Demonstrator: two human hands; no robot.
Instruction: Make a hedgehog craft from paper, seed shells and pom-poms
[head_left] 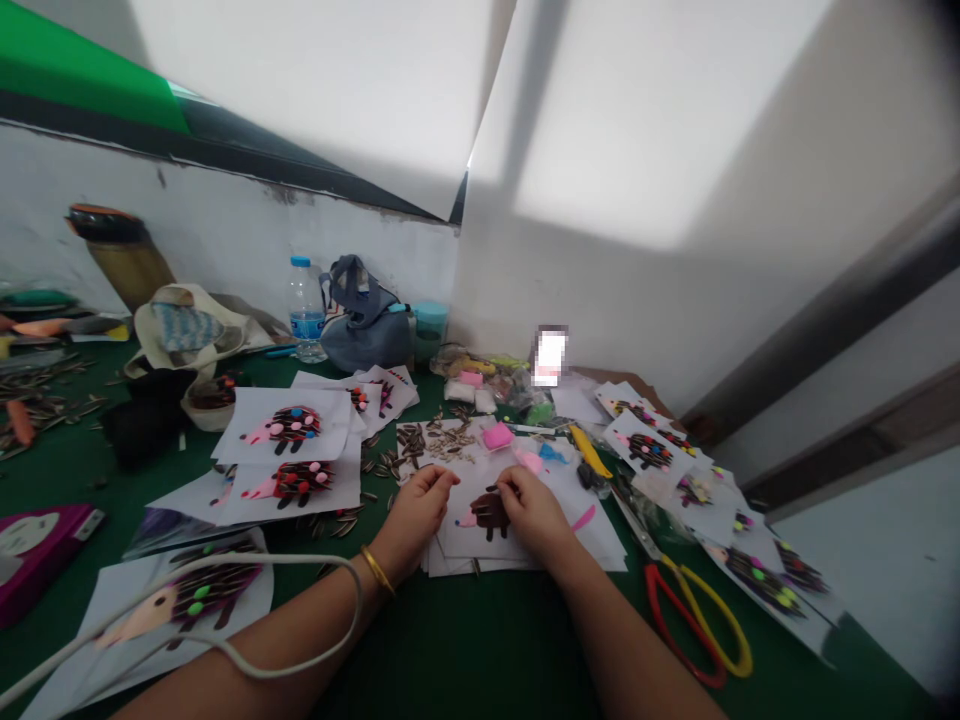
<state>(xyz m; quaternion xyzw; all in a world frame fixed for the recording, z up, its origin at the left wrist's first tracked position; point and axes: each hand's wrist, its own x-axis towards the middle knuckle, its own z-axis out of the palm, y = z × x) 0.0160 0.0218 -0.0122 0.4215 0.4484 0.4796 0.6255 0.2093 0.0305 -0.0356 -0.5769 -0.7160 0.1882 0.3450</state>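
A clay hedgehog [492,512] with a brown body, a pink snout and a blue nose lies on white paper [457,550] before me. My right hand [534,512] is over its right side, thumb and finger pinched at a small dark piece I cannot identify. To the left, my left hand [421,508] is closed in a pinch; whatever its fingertips hold, if anything, is too small to make out. Sunflower seeds [420,440] are spread behind the left hand. Pink clay [497,436] and blue clay [553,454] sit behind the right hand.
Finished hedgehog pictures [292,430] are stacked on the left, with more pictures [649,452] on the right. Large scissors [686,610] rest beside my right forearm. A white cable [300,562] loops across my left forearm. A water bottle [306,310] and a blue bag [367,325] stand by the wall.
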